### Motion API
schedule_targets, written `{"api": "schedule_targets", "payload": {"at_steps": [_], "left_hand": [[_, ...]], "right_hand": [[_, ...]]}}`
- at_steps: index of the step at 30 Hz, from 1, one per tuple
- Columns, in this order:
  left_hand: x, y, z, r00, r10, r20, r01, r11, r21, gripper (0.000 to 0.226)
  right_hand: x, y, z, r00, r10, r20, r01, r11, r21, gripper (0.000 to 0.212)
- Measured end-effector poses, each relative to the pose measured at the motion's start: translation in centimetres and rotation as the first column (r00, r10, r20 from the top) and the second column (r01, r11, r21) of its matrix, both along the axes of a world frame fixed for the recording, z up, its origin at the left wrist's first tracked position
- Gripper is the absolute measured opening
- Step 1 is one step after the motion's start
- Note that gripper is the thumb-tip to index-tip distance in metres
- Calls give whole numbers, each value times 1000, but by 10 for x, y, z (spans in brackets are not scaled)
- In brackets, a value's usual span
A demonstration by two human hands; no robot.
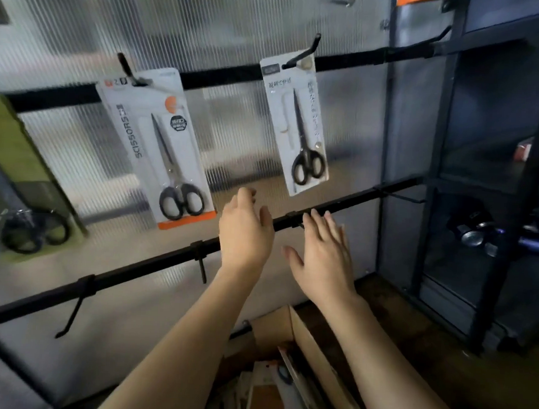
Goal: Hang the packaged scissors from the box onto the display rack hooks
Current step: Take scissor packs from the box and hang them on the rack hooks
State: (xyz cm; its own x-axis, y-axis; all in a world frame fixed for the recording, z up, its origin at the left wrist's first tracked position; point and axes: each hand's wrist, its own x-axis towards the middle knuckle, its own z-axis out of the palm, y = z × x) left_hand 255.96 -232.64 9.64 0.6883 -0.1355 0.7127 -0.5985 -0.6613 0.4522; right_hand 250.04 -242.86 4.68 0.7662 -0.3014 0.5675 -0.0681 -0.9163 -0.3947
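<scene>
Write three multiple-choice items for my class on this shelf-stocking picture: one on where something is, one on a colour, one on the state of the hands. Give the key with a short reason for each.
1. Where does the cardboard box sit?
A. below the hands, at the bottom of the view
B. on the upper rail
C. inside the dark shelving unit on the right

2. What colour is the band along the bottom of the pack marked SCISSORS?
A. blue
B. orange
C. green

3. What are the left hand and right hand holding?
A. one pack each
B. one pack between them
C. nothing

Key: 1 A, the box shows under the forearms; 2 B, an orange strip runs under the black handles; 3 C, both hands are open and bare in front of the lower rail.
</scene>
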Motion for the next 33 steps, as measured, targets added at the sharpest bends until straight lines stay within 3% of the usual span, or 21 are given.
{"api": "schedule_targets", "payload": {"at_steps": [3,5,8,13,17,22,27,29,31,33], "left_hand": [[-15,22,-38,981,53,188,-96,968,230,21],[-23,39,-61,979,22,202,-91,936,341,27],[-27,66,-99,991,4,134,-73,852,518,36],[-41,105,-153,994,0,-112,93,551,830,51],[-46,119,-190,969,119,-216,128,503,855,58],[-53,119,-234,908,184,-376,280,403,872,72],[-62,102,-265,817,225,-532,430,378,820,84],[-61,98,-276,805,212,-554,495,277,824,87],[-62,95,-287,816,177,-550,539,113,835,91],[-65,92,-296,817,151,-556,559,27,829,93]], "right_hand": [[0,14,-16,999,19,-26,-22,992,-121,67],[-4,25,-34,993,82,-87,-103,959,-263,68],[-10,34,-64,960,154,-233,-239,886,-398,66],[-14,43,-111,864,174,-472,-410,787,-461,69],[-15,48,-138,736,115,-667,-513,737,-440,70],[-21,50,-164,639,80,-765,-596,681,-426,63],[-32,42,-187,521,1,-854,-706,562,-430,59],[-36,38,-194,473,-14,-881,-762,495,-418,58],[-36,33,-201,427,-15,-904,-810,438,-390,54],[-36,31,-211,374,-17,-927,-858,374,-353,50]]}}
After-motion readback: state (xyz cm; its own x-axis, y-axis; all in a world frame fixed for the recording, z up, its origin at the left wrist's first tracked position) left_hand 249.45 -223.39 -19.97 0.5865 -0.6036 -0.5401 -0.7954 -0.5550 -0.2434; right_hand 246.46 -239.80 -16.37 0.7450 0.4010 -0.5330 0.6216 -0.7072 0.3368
